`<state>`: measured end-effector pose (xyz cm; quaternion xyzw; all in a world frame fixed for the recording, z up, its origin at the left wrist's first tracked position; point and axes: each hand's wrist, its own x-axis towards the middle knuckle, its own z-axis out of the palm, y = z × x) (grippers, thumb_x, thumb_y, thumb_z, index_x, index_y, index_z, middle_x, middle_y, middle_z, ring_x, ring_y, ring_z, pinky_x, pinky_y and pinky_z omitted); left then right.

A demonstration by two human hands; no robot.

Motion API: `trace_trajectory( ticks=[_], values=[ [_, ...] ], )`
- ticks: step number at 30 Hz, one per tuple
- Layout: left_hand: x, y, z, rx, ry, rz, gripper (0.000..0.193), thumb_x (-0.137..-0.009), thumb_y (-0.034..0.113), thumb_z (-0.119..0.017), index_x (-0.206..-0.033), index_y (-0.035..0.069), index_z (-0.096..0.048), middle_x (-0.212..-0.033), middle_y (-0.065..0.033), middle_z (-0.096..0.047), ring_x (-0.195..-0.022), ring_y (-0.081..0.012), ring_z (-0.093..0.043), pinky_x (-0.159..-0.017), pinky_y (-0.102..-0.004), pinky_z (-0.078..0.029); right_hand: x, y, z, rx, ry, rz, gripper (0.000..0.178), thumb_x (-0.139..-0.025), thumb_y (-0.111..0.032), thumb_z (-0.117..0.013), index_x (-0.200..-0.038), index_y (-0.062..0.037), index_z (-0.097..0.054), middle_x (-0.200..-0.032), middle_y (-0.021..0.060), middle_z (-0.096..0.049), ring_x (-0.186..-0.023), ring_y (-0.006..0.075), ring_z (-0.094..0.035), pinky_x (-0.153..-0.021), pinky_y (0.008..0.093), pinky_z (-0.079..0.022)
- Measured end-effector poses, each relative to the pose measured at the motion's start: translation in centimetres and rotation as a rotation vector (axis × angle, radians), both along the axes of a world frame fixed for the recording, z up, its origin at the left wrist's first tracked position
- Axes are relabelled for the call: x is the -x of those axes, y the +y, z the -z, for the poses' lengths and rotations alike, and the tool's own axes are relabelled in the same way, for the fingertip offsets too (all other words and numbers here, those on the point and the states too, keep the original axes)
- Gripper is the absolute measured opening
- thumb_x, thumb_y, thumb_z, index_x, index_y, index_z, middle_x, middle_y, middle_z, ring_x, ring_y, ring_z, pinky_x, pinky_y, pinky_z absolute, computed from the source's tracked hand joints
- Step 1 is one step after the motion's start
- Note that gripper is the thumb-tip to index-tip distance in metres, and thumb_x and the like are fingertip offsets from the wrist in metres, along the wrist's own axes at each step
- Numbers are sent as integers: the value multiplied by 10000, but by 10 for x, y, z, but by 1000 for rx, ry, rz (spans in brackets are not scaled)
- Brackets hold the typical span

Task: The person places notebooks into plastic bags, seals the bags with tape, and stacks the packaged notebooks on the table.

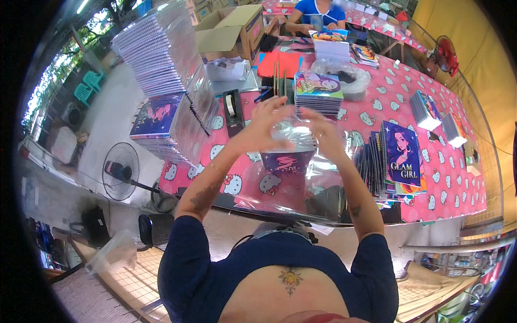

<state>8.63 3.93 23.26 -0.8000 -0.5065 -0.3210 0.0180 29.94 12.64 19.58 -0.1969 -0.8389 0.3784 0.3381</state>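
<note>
In front of me lies a dark purple notebook (288, 161) with a pink figure on its cover, under shiny clear plastic film (264, 196) that spreads toward the table's near edge. My left hand (267, 126) is over the far left side of this plastic, its fingers curved and thumb apart. Opposite it, my right hand (324, 132) has its fingers stretched out and slightly blurred. Neither hand shows a clear grip; contact with the film is hard to make out. Just beyond the hands sits a stack of notebooks (318, 94) with colourful covers.
Tall plastic-wrapped notebook piles (156, 118) stand at left, beside a tape dispenser (232, 110). Spiral notebooks (401, 153) fan out at right. A cardboard box (229, 32) is at the back. A person (318, 16) works across the pink table (458, 183). One fan (119, 171) stands left.
</note>
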Motion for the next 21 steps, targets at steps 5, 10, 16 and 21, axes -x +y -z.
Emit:
trace_trajectory(
  ticks=[5, 10, 16, 21],
  values=[
    [0, -14, -40, 83, -701, 121, 318, -791, 351, -751, -997, 110, -733, -1130, -150, -649, -1103, -228, -591, -946, -414, -452, 39, 54, 16, 456, -288, 52, 444, -977, -416, -521, -1201, -49, -634, -1108, 47, -649, -1040, 192, -605, -921, 326, -448],
    [40, 46, 31, 690, -546, -187, 318, -859, 316, -674, -950, 15, -718, -907, -123, -703, -820, -153, -648, -740, -317, -521, 46, 49, 7, 698, -152, -102, 632, -897, -580, -568, -1211, -36, -638, -1067, 81, -667, -915, 163, -624, -848, 298, -451],
    [-4, 30, -6, 32, -135, -259, 221, -856, 226, -671, -889, 12, -714, -923, -111, -696, -826, -216, -670, -783, -344, -513, 30, 58, 9, 470, -275, -163, 398, -896, -367, -648, -1090, -22, -691, -958, 49, -688, -877, 163, -614, -776, 287, -465],
    [47, 17, 12, 515, -784, 216, 469, -847, 177, -694, -1260, -2, -565, -1207, -52, -603, -1080, -151, -564, -930, -329, -446, 38, 34, -43, 86, -344, -270, 381, -859, -255, -679, -1186, -63, -648, -1074, 129, -672, -983, 181, -614, -858, 310, -469]
  ],
)
